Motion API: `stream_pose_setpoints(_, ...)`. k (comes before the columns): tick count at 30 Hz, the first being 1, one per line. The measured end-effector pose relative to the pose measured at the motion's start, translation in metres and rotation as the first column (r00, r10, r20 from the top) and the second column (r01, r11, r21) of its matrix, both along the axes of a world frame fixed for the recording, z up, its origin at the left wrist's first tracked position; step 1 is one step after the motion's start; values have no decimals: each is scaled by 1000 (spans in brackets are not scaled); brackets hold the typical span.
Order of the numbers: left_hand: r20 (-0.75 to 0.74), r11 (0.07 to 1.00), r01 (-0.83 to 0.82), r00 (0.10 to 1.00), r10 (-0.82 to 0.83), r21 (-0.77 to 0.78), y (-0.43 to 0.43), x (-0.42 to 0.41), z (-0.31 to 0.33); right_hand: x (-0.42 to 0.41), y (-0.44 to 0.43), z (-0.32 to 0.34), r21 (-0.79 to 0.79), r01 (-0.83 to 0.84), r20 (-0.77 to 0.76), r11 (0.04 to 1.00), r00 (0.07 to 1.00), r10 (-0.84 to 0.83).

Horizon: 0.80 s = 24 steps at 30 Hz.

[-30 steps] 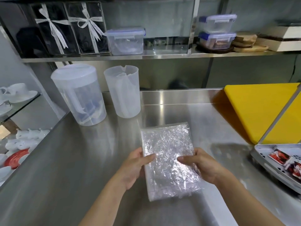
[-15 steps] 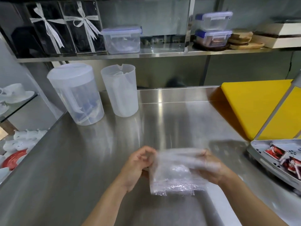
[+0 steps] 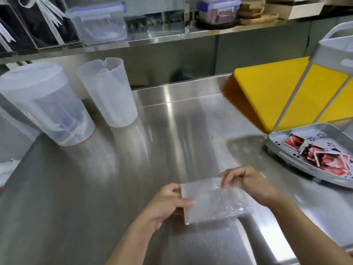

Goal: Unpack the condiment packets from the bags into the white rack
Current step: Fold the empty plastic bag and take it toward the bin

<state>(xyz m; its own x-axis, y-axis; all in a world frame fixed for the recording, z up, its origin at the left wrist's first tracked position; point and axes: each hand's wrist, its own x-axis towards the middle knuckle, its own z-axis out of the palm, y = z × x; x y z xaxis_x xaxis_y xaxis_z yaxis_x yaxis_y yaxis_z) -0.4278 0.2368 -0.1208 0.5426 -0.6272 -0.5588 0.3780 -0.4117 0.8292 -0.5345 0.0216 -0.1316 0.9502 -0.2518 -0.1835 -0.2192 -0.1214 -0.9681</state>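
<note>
A crinkled clear plastic bag (image 3: 212, 202), folded flat, is held just above the steel counter near its front edge. My left hand (image 3: 168, 201) pinches the bag's left edge. My right hand (image 3: 248, 183) grips its upper right corner. No packets show inside the bag. At the right stands the white rack (image 3: 275, 145), its perforated lower tray holding several red and white condiment packets (image 3: 324, 157).
Two translucent plastic pitchers (image 3: 47, 108) (image 3: 108, 92) stand at the back left of the steel counter (image 3: 95, 188). A yellow cutting board (image 3: 267, 88) lies behind the rack. A shelf above carries lidded plastic containers (image 3: 99, 25) and black boxes with white ribbons.
The bag went from spread open and flat in both hands to folded into a smaller rectangle. The head camera tilted down and right, bringing more of the rack into view.
</note>
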Motion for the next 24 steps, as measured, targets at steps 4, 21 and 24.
stream_pose_setpoints(4,273,998,-48,960,57,-39,-24,-9,-13,-38,-19,7,-256,11,-65,967,997,-28)
stream_pose_setpoints(21,397,876,478,818,-416,-69,-193,-205,-3,-264,-114,6,-251,241,-148,937,947,-284)
stream_pose_setpoints(24,341,864,499,826,-449,-70,-234,-258,-9,-325,-133,3,-210,380,-138,901,901,-412)
